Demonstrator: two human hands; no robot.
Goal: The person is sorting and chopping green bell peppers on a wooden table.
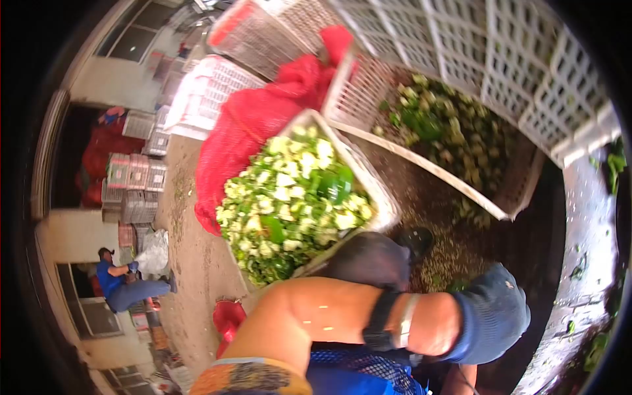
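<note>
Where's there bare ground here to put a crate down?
The bare ground between the red sack and the stacked crates is free. Crowded: the full crate, the tilted crate and the scrap-strewn floor beside the gloved hand.

Tilted crate (368, 184) of greens (289, 204) above gloved hand (490, 316)

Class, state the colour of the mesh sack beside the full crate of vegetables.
The mesh sack is red, clearest in the head view.
</note>
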